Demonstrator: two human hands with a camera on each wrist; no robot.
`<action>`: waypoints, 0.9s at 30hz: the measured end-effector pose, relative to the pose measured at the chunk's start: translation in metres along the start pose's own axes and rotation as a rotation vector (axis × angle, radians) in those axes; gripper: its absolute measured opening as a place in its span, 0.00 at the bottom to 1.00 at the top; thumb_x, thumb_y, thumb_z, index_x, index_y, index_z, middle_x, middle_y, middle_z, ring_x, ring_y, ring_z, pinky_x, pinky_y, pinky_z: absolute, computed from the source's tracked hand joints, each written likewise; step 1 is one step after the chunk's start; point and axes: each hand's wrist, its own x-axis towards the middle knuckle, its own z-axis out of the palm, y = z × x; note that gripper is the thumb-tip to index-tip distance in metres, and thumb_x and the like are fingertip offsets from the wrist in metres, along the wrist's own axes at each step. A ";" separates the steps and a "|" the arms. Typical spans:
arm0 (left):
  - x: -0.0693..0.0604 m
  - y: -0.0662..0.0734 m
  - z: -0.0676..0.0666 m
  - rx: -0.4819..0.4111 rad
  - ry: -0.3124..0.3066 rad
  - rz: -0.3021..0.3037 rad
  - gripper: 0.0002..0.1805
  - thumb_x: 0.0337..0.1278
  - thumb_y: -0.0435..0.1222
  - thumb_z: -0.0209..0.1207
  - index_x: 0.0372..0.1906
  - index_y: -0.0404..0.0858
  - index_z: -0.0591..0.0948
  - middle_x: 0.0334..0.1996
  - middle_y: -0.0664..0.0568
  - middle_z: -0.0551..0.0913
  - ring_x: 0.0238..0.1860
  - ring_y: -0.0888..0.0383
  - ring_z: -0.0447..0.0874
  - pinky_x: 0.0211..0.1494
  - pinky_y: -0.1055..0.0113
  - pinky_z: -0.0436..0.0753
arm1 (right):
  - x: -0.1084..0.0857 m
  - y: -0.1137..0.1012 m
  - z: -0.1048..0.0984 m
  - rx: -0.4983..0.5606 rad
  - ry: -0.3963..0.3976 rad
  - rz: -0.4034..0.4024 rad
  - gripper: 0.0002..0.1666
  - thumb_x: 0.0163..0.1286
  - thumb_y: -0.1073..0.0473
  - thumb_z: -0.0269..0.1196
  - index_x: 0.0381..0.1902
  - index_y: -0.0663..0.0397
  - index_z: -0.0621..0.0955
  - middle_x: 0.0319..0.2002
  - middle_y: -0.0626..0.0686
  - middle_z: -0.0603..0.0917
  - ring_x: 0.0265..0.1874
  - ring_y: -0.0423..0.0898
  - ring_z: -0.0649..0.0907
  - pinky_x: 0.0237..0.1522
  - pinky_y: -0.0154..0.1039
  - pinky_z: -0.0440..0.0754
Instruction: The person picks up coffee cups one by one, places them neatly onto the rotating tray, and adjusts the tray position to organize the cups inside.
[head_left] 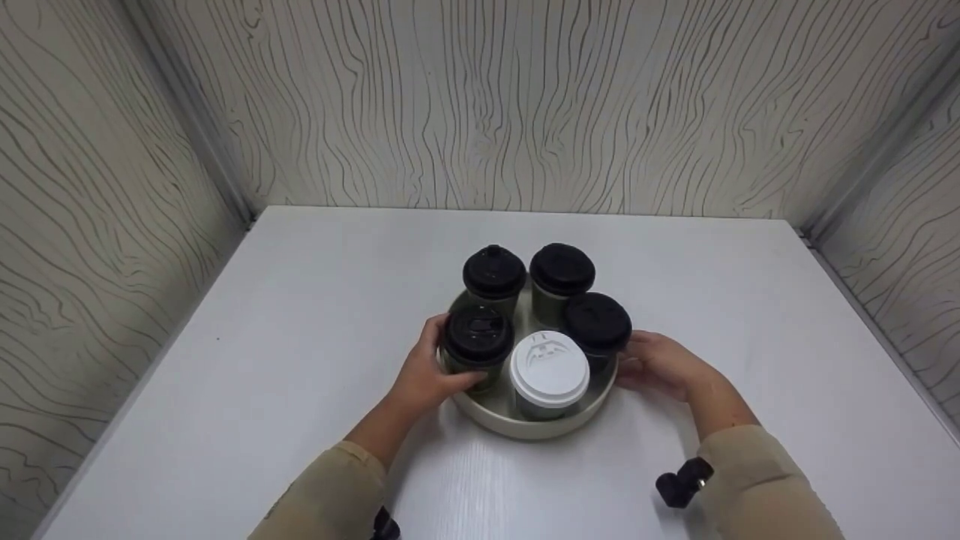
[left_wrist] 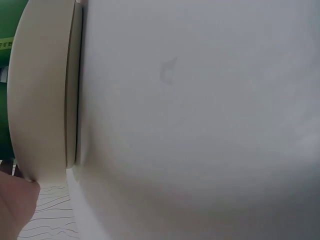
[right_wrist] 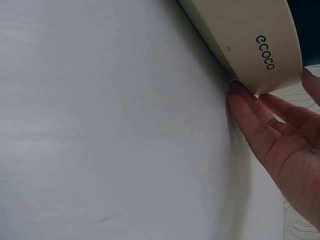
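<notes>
A round cream tray (head_left: 517, 429) carries several lidded paper cups. My left hand (head_left: 427, 375) is around the front-left black-lidded cup (head_left: 478, 334), its thumb across the cup's front, inside the tray rim. On the opposite side, my right hand (head_left: 660, 364) holds the tray's edge; in the right wrist view its fingers (right_wrist: 250, 112) touch the lower outer wall and the thumb is at the rim. Nearest that hand is a black-lidded cup (head_left: 598, 322). A white-lidded cup (head_left: 550, 371) stands at the front. Two more black-lidded cups, one back left (head_left: 493, 271) and one back right (head_left: 562, 268), stand upright.
The tray is on a white table (head_left: 315, 300) with patterned panels (head_left: 480, 105) at the back and both sides. Dark wrist devices (head_left: 684, 482) are at the sleeves. The tray's wall bears the word "ecoco".
</notes>
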 end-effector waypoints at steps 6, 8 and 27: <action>0.001 -0.009 0.001 -0.007 0.003 -0.015 0.47 0.30 0.44 0.74 0.61 0.47 0.61 0.57 0.56 0.71 0.64 0.58 0.62 0.69 0.55 0.53 | 0.000 0.001 0.000 -0.026 0.013 0.002 0.32 0.67 0.60 0.54 0.65 0.68 0.60 0.45 0.55 0.78 0.40 0.46 0.80 0.51 0.46 0.76; 0.001 -0.009 0.001 -0.008 0.001 -0.028 0.48 0.30 0.44 0.74 0.61 0.48 0.61 0.57 0.58 0.70 0.64 0.59 0.60 0.69 0.56 0.52 | 0.000 0.001 0.000 -0.041 0.019 0.006 0.31 0.67 0.58 0.54 0.65 0.66 0.61 0.42 0.54 0.77 0.35 0.44 0.78 0.51 0.45 0.76; 0.007 -0.012 -0.048 0.129 0.004 0.093 0.50 0.45 0.45 0.67 0.70 0.41 0.51 0.66 0.42 0.59 0.67 0.49 0.53 0.67 0.51 0.55 | -0.012 -0.027 -0.024 -0.279 0.001 0.014 0.36 0.70 0.47 0.51 0.64 0.69 0.59 0.52 0.65 0.75 0.49 0.56 0.78 0.53 0.48 0.74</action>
